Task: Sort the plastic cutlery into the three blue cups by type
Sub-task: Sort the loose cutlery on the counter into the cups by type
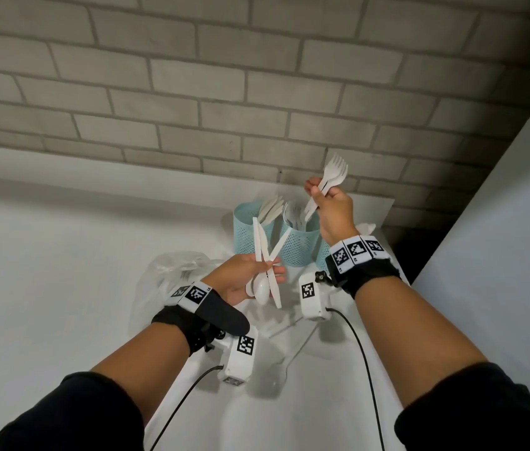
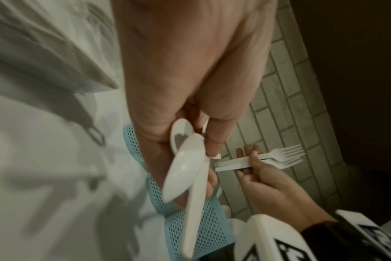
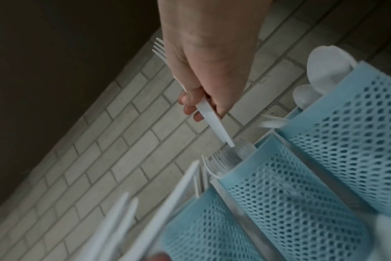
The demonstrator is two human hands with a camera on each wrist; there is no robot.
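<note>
Now the forks, a small bunch, stand tines-up in the right hand, which grips their handles just above the middle blue cup, where other forks already sit. To my eye the job is to square the handles, steer them straight down inside the rim and only then let go. The left hand clasps spoons and knives near the left cup. No brand or lettering reads anywhere; the wristbands carry only black-and-white square markers.
</note>
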